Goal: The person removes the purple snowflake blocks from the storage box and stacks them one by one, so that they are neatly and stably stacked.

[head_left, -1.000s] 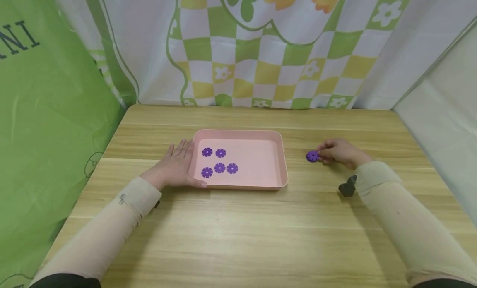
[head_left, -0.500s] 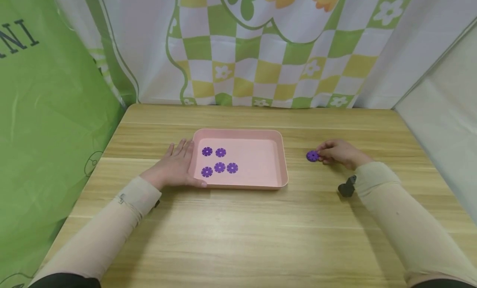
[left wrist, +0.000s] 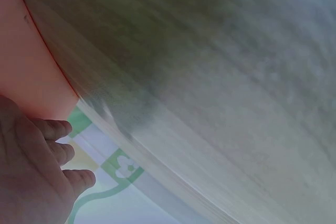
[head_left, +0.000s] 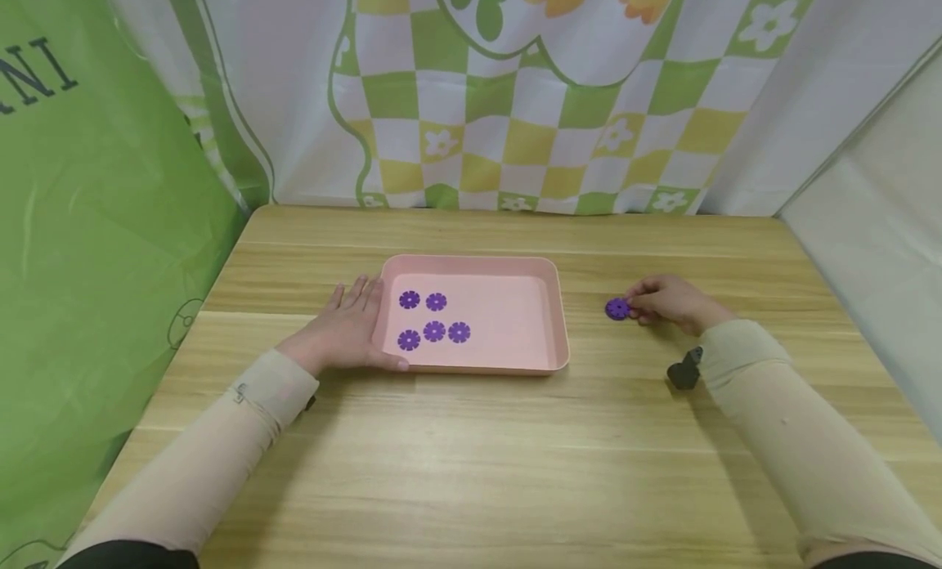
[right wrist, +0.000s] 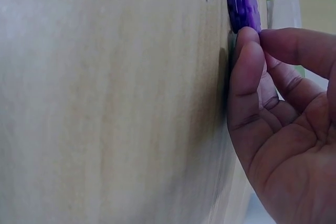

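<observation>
We've got the L hand (head_left: pixel 344 328) at the pink tray's (head_left: pixel 515 324) L edge, fingers straight & spread along that side, thumb over the nr L corner. Inside we count five purple discs (head_left: pixel 434 332), flat in the tray's L half: two at the back, three in front, w/ pink floor btwn them & the R wall, so most of the room's on that side. The R hand (head_left: pixel 673 301) is pinching a small purple stack (head_left: pixel 616 309) by its edge btwn thumb & fingers; in the R wrist view we see layered rims but can't tell how many pcs. Stack's R of the tray, well apart, w/ a strip of wood btwn the two; we can't tell if it's touching the table (head_left: pixel 471 454). Table's back edge runs along a checked curtain (head_left: pixel 530 136), leaving us a narrower strip behind the tray than in front. Widest stretch of wood is on our nr side, btwn the pale sleeves (head_left: pixel 787 422). A dark gadget (head_left: pixel 686 370) sits just beside the R cuff.
</observation>
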